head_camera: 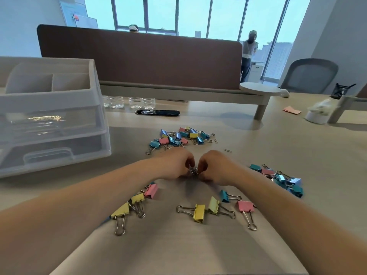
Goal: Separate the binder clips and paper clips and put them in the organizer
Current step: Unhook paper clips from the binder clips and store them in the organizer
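The left hand (176,165) and right hand (215,167) meet, both pinching a small tangle of silver wire paper clips (193,171), probably to work them apart. Around them lie pastel metal binder clips (178,137); the white plastic drawer organizer (49,116) stands well left.

Cool daylight pours in through the tall windows (195,14) at the top of the frame, blown out to pale blue-white. The table (278,139) is evenly bright; the binder clips (199,212) at lower centre throw only soft, short shadows. A streak of glare sits on the organizer (47,118) drawer at left. The edges bow with wide-angle distortion, and the bottom corners look soft, perhaps motion blur.
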